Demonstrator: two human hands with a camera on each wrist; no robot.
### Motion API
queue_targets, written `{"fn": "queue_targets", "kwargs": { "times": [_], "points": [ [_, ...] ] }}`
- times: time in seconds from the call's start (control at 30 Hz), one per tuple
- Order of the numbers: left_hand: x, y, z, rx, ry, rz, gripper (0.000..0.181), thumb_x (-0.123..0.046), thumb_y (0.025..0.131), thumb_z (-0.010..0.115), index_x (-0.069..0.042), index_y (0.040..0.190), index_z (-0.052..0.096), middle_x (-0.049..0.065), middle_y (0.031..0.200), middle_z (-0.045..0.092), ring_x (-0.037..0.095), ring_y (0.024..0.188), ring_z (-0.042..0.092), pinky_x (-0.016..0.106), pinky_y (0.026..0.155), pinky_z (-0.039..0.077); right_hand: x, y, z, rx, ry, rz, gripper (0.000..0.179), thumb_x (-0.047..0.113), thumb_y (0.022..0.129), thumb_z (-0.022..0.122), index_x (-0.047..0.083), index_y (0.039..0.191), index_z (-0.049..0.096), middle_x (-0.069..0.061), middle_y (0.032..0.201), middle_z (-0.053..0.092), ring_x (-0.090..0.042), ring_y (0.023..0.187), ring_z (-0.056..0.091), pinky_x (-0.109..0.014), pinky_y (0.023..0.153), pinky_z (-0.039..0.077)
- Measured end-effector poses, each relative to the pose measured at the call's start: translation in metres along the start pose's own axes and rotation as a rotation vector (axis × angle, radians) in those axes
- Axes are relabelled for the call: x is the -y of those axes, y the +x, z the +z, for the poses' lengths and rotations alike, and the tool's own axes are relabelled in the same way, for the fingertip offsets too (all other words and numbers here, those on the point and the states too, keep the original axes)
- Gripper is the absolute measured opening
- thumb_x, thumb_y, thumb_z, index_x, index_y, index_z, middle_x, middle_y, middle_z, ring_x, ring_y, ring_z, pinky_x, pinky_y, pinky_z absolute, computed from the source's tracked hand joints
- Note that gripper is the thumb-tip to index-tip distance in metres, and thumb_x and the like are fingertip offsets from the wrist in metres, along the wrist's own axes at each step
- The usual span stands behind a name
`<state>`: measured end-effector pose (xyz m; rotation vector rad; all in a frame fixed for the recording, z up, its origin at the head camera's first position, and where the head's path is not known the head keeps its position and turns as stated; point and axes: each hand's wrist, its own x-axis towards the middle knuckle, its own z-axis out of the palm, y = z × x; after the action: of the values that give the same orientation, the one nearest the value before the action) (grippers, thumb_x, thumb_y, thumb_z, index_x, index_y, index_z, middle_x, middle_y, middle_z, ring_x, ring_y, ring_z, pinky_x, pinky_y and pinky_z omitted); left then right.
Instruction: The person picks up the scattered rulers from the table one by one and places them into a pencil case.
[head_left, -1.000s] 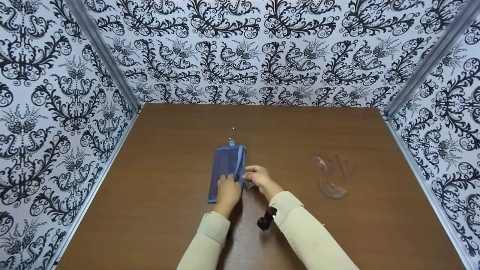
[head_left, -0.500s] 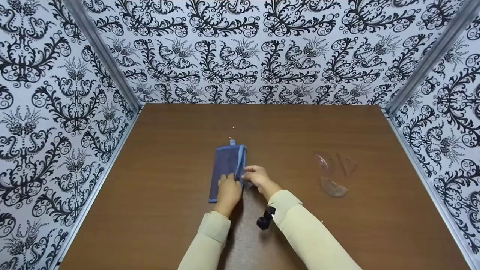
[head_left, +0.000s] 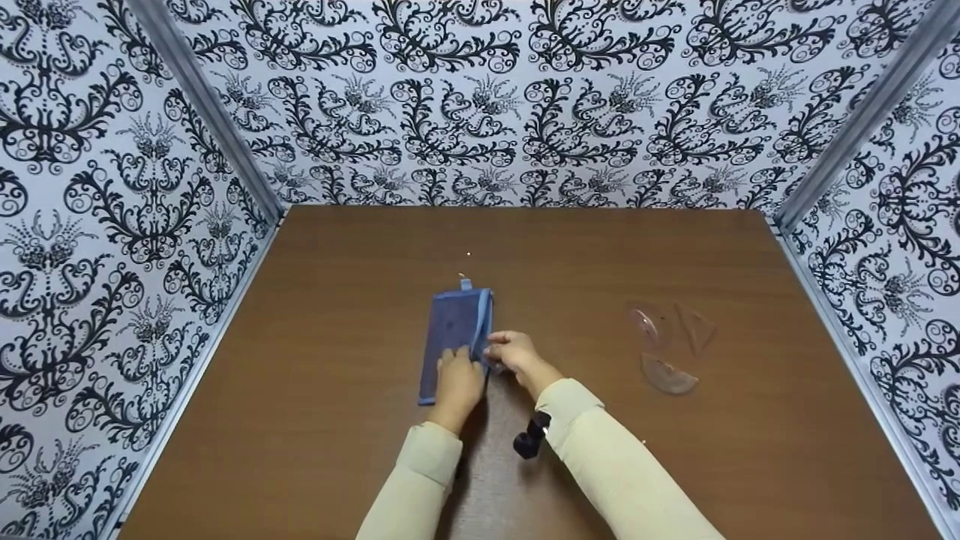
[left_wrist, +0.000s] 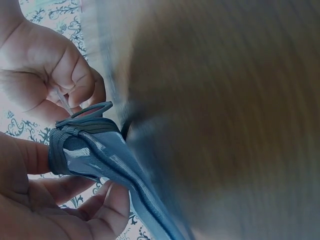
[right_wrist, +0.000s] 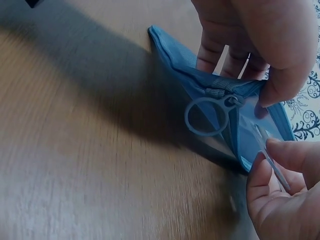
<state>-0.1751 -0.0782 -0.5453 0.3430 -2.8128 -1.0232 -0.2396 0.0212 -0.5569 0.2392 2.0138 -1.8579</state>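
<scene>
A blue mesh zip pouch (head_left: 451, 319) lies on the table in the head view. My left hand (head_left: 458, 382) grips it near the open zip end, thumb on one side and fingers on the other, as the left wrist view shows. My right hand (head_left: 517, 354) is at the pouch's right edge, pinching a thin clear flat plastic piece (right_wrist: 276, 172) between thumb and fingers. The far end of that piece reaches into the pouch's mouth; its full outline is hidden. From the zip hangs a ring-shaped pull (right_wrist: 187, 119), close to the left hand.
To the right on the brown table (head_left: 360, 465) lie a clear protractor (head_left: 669, 375), a pinkish curved plastic piece (head_left: 645, 324) and a clear set square (head_left: 696, 328). Patterned walls enclose the back and sides. A small black device (head_left: 531, 439) hangs at the right wrist.
The clear piece in my right hand has gone further into the pouch, with less of it showing beside the edge. My left hand stays in place on the pouch.
</scene>
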Motion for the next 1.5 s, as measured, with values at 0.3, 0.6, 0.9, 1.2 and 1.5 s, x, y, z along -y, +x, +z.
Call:
{"fn": "queue_targets", "kwargs": {
  "times": [0.3, 0.6, 0.9, 1.2, 1.5],
  "points": [
    [0.0, 0.001, 0.0, 0.017, 0.008, -0.012, 0.036, -0.01, 0.09, 0.055, 0.01, 0.12, 0.059, 0.029, 0.113, 0.054, 0.045, 0.105, 0.051, 0.051, 0.093, 0.044, 0.003, -0.002, 0.003, 0.014, 0.037, 0.006, 0.033, -0.009, 0.085, 0.06, -0.011, 0.118, 0.061, -0.003, 0.078, 0.063, -0.01, 0.061, 0.054, -0.02, 0.055, 0.045],
    [-0.002, -0.001, -0.001, -0.008, 0.005, 0.006, 0.035, -0.009, 0.089, 0.055, 0.011, 0.118, 0.059, 0.029, 0.111, 0.055, 0.046, 0.103, 0.052, 0.052, 0.091, 0.044, -0.037, 0.046, 0.006, -0.015, 0.075, -0.017, 0.026, -0.005, 0.083, 0.066, 0.0, 0.108, 0.07, -0.01, 0.087, 0.069, -0.01, 0.064, 0.059, -0.022, 0.054, 0.049],
    [-0.001, 0.0, -0.001, 0.008, -0.003, 0.002, 0.036, -0.008, 0.091, 0.054, 0.012, 0.12, 0.058, 0.03, 0.114, 0.054, 0.046, 0.106, 0.052, 0.052, 0.092, 0.044, -0.192, 0.234, 0.004, 0.0, 0.122, -0.032, 0.032, 0.008, 0.077, 0.078, 0.01, 0.109, 0.072, -0.009, 0.097, 0.072, -0.019, 0.071, 0.068, -0.032, 0.056, 0.055],
    [-0.001, 0.0, -0.001, -0.007, -0.012, 0.01, 0.036, -0.007, 0.089, 0.055, 0.012, 0.119, 0.059, 0.031, 0.112, 0.055, 0.047, 0.104, 0.052, 0.052, 0.091, 0.044, -0.156, 0.191, 0.005, 0.015, 0.134, -0.016, 0.027, 0.004, 0.079, 0.073, 0.007, 0.105, 0.073, -0.01, 0.086, 0.072, -0.017, 0.065, 0.067, -0.027, 0.054, 0.055],
    [-0.001, -0.001, -0.002, 0.002, -0.016, -0.003, 0.037, -0.009, 0.089, 0.055, 0.01, 0.12, 0.059, 0.032, 0.121, 0.051, 0.047, 0.112, 0.049, 0.053, 0.096, 0.042, -0.038, 0.052, 0.012, -0.007, 0.125, 0.022, 0.026, 0.006, 0.093, 0.051, -0.004, 0.11, 0.068, -0.017, 0.095, 0.072, -0.019, 0.081, 0.069, -0.028, 0.067, 0.056]
  ]
}}
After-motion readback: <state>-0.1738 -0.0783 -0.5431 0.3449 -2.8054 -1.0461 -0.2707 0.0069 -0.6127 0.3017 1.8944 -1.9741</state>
